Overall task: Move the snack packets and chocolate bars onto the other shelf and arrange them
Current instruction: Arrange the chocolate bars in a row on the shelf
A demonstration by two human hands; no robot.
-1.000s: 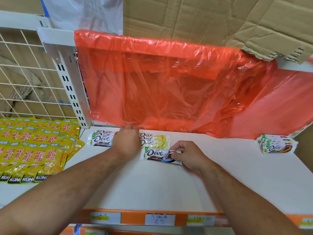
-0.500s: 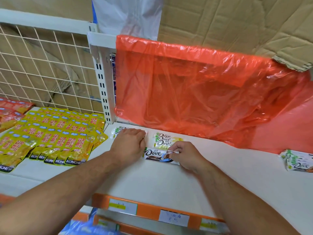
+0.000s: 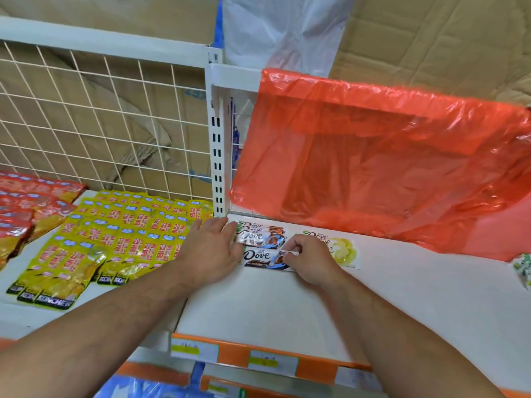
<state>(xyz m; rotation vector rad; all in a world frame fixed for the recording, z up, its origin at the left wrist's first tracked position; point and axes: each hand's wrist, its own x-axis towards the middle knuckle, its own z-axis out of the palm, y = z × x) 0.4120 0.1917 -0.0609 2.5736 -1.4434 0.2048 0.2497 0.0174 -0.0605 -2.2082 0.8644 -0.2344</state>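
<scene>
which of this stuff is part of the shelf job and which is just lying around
Job: dark Dove bar, pinched by right hand; brown Dove stack, touched by left hand; yellow Dove bars; yellow snack packets; red snack packets; white shelf.
Lying about: orange plastic sheet; cardboard; price labels.

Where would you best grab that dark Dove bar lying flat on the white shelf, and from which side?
By its right end, from the right. The dark Dove bar lies flat, long side across the shelf, so the thin wrapper end is what can be pinched. A Dove stack sits close behind; the left hand is at the bar's left end. The right hand pinches that right end.
</scene>
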